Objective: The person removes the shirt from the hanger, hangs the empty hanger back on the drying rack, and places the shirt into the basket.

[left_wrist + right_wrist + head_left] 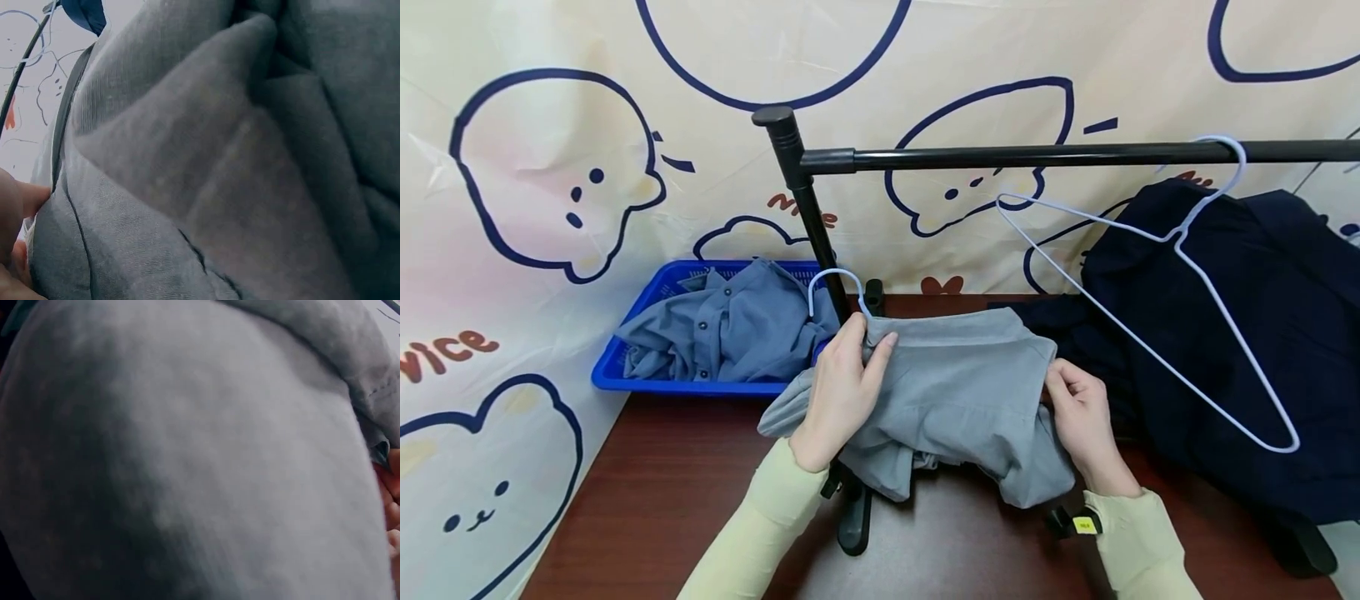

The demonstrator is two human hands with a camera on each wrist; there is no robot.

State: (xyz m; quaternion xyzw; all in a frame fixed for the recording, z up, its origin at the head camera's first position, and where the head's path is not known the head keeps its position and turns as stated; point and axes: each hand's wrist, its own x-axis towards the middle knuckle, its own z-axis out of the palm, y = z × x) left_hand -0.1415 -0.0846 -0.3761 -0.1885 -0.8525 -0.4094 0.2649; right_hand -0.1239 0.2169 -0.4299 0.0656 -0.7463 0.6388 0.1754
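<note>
1. Beyond the work I see a cream cloth backdrop printed with cartoon faces (715,175), above a dark reddish-brown wooden desk (700,467).
2. On my head view, a soft grey fabric garment (955,375) is held up between both hands, in front of the black metal rack (970,156).
3. My left hand (846,383) pinches its upper edge, beside a pale blue hanger hook (838,272); whether it grips the hanger too, I can't tell.
4. My right hand (1082,408) pinches the garment's opposite edge.
5. Behind, left, a blue plastic basket (685,387) holds a crumpled blue-grey buttoned shirt (737,325).
</note>
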